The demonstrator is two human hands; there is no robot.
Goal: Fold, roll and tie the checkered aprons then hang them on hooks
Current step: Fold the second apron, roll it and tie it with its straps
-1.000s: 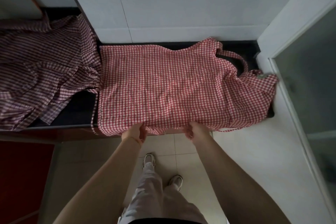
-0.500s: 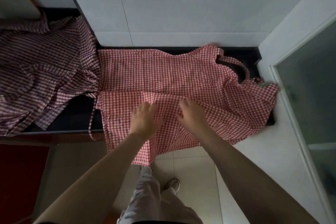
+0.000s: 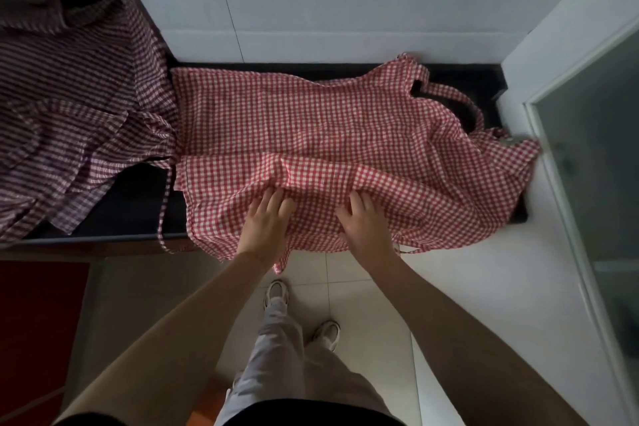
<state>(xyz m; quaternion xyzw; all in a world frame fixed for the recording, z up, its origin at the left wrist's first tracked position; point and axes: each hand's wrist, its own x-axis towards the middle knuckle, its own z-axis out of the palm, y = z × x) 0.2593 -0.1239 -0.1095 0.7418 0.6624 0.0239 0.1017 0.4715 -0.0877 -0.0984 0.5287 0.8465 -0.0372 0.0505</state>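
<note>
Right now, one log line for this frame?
step: folding | left hand: flat on red-and-white checkered apron | right hand: flat on it | near edge folded over | dark checkered aprons: heaped left

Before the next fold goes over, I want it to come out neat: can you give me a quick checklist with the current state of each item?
1. Both hands on the cloth: left hand and right hand lie flat on the red checkered apron. Ok.
2. Folded near edge smooth: a bunched ridge sits just beyond the fingers. Not ok.
3. Apron fully on the dark counter: the near hem hangs off the front. Not ok.
4. Neck strap tucked in: it loops out at the far right. Not ok.
5. Clear of the second apron: they meet at the left edge. Not ok.
6. Waist ties free: partly hidden. Cannot tell.
</note>
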